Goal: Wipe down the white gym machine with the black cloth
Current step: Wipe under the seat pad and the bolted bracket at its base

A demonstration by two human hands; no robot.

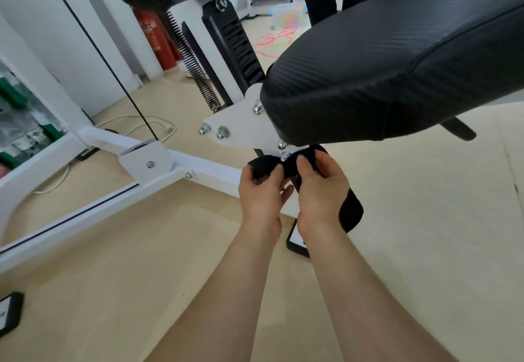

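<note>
Both hands — left hand [262, 188], right hand [319, 188] — grip the black cloth [351, 211] beneath the black seat pad [397, 58], against the white gym machine [241, 118]; protruding bolts [222, 132] could snag it.

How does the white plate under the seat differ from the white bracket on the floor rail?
The plate under the seat is larger, with several bolts; the bracket on the floor rail is smaller, with one bolt on its face. The plate sits raised beside the black seat pad; the bracket sits low. The black cloth, gripped by left hand and right hand, is at the plate's lower edge, not the bracket. Both are white.
</note>
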